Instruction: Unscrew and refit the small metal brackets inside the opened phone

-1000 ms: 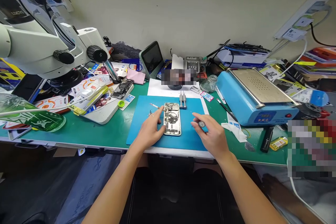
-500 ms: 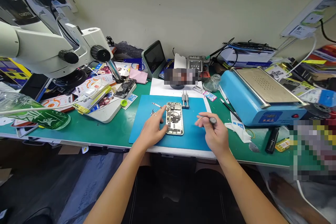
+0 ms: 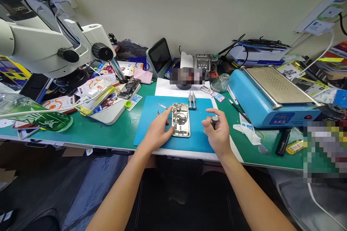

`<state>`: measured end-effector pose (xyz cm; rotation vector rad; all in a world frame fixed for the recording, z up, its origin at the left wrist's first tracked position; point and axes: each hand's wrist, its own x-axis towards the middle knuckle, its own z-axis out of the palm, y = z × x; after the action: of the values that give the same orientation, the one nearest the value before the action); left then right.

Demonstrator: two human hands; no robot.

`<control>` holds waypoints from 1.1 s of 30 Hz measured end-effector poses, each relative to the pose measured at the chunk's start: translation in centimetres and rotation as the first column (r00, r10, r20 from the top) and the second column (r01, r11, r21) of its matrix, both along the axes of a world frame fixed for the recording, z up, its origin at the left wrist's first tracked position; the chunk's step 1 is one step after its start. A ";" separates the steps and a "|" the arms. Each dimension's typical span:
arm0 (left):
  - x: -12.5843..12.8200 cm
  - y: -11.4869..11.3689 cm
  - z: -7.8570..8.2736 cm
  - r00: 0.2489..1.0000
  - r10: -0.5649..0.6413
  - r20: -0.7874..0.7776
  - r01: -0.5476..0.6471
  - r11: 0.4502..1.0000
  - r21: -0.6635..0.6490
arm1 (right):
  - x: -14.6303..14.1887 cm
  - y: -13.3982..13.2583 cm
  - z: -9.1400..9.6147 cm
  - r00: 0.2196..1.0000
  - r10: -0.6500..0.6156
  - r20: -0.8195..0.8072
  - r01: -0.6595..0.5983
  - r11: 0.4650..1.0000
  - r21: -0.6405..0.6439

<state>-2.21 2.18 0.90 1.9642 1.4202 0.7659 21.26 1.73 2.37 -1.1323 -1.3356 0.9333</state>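
Observation:
An opened phone body (image 3: 181, 119) with exposed parts lies on a blue mat (image 3: 151, 127) in the middle of the green bench. My left hand (image 3: 159, 131) rests on the mat, fingers spread, index and thumb touching the phone's left edge. Right of the phone, my right hand (image 3: 218, 133) is closed round a small screwdriver (image 3: 214, 120), its round cap pointing up. Two more screwdriver handles (image 3: 192, 101) lie just behind the phone. Tweezers (image 3: 162, 106) and tiny loose parts sit at the mat's back left.
A white microscope (image 3: 51, 45) overhangs the left side above leaflets and a dismantled phone (image 3: 129, 89). A blue heating plate machine (image 3: 271, 97) stands at the right, with a glass jar (image 3: 220, 82), white tissue (image 3: 248, 133) and a black pen-like tool (image 3: 282, 141) nearby.
My right hand has turned the screwdriver upright and shifted slightly nearer the phone. The left hand has stayed on the phone's edge. The view has drifted a little.

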 end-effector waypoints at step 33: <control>-5.6 -13.7 -0.5 0.976 0.182 0.118 -0.213 0.906 0.366 | -0.4 -0.9 -0.9 0.972 -0.001 -0.235 0.005 1.000 0.018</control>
<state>-7.83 -11.50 0.37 2.0549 1.5276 1.2802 20.85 0.82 1.44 -0.9758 -1.1466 1.0175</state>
